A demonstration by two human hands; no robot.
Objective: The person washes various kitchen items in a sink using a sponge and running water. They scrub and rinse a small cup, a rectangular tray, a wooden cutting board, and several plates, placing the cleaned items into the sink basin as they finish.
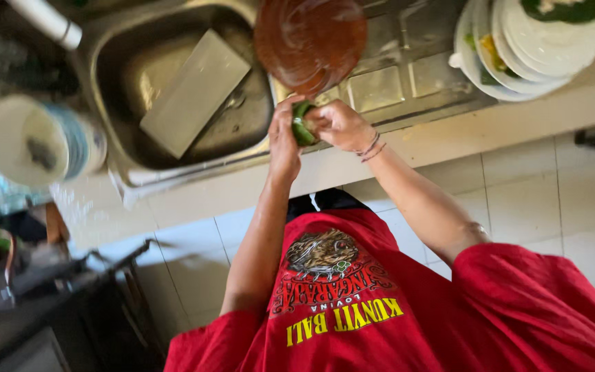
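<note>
Green sponge point(302, 129) sits squeezed between both hands at the front edge of the steel sink unit, just below a brown round plate point(310, 43) that stands tilted on the drainboard. In the picture the view looks upside down, so which hand is which is judged by arms. Left hand point(285, 138) wraps fingers around the sponge; right hand point(339, 124), bracelets at the wrist, is curled shut on it too. Sink basin point(125, 76) holds a pale rectangular board point(194, 89). Stack of white plates point(538, 55) sits on the table, well apart. White bowl point(32, 141) near the basin. Red shirt point(394, 310), tiled floor point(531, 193).
</note>
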